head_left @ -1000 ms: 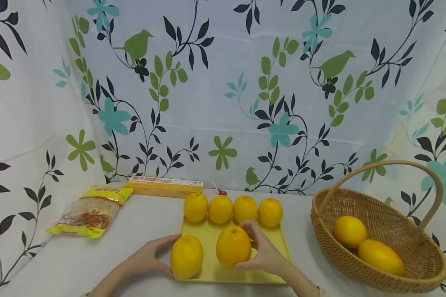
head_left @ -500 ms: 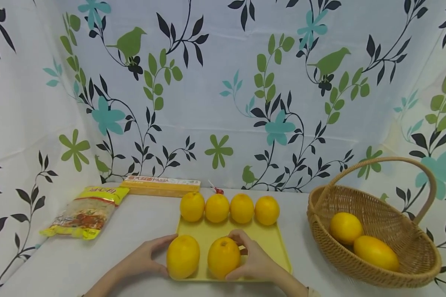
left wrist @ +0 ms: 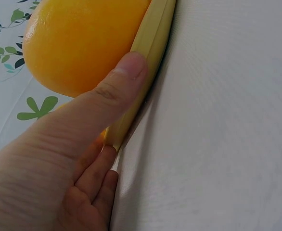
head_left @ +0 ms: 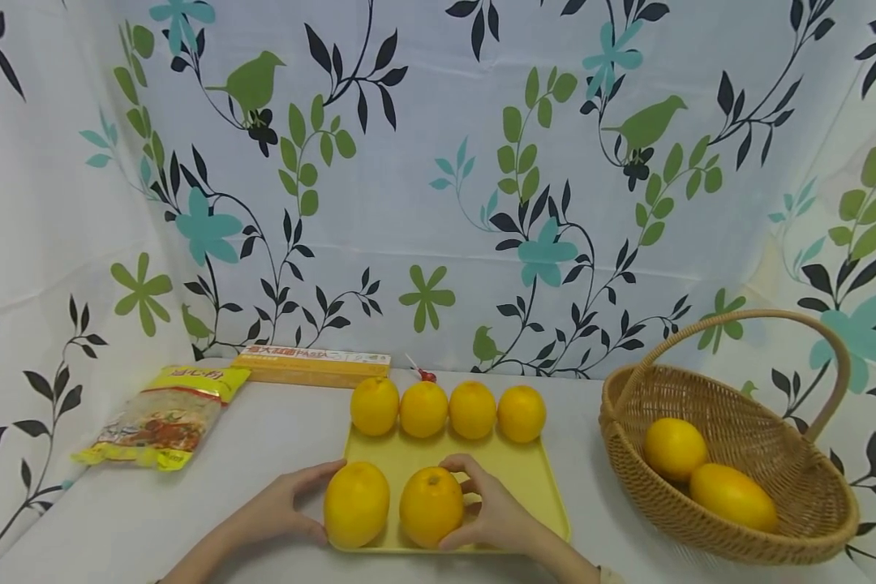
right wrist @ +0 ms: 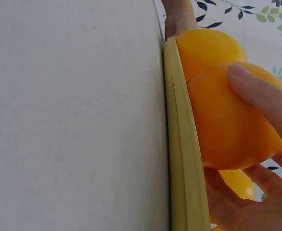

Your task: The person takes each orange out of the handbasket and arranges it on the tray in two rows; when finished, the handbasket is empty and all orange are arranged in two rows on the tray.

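Held fruit (head_left: 431,507): on the yellow tray (head_left: 521,478) by its near edge, just beside the left fruit (head_left: 356,504).
Right hand (head_left: 491,517): pinching that fruit between thumb and fingers.
Left hand (head_left: 286,508): thumb and fingers spread around the tray's near left corner; pressure on it, cannot tell.
Back row (head_left: 423,410): four smaller fruits along the tray's far edge.
Good placing: probably a gentle release once the fruit sits without rolling, tray corner braced.
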`<state>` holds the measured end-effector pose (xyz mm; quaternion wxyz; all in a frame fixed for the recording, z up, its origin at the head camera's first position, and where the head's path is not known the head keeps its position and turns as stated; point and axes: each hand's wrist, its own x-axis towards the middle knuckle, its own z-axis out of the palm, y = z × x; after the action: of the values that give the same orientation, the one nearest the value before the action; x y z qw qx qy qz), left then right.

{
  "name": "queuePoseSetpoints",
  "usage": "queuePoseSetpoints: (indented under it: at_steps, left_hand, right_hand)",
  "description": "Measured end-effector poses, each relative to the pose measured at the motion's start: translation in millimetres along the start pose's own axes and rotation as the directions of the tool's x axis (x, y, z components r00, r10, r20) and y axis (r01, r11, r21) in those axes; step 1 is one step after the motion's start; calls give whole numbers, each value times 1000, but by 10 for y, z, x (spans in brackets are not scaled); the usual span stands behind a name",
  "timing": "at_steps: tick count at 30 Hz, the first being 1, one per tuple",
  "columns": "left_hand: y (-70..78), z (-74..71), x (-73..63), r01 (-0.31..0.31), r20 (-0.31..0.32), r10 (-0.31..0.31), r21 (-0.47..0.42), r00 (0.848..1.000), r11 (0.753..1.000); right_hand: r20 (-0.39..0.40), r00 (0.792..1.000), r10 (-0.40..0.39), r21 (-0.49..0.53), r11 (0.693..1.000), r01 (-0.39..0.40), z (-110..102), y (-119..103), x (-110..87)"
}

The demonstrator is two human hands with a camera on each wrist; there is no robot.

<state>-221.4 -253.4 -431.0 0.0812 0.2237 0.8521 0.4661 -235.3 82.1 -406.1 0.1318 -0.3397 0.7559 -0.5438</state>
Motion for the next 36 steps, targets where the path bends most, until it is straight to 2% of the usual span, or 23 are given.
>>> queuePoseSetpoints:
  at_steps: [9,24,30,36]
  left_hand:
    - [23,-1,4,9,-1,-9,-1,1000,1000]
    - [27,-16,13,-29,6,29,2,1000,1000]
    - [28,-11,-8,-6,16,6,-8,1000,1000]
    - [23,-7,-7,12,10,-12,-11,1000,1000]
  right_hand:
    - [-4,1000,19,30,999,-19,75,-13,-14]
    - [-8,1000,1,40,999,-1,126,-41,-2]
    - [10,1000,-20,-11,1000,20,131,-33,7]
    - [20,999,-41,-17,999,42,120,-43,10]
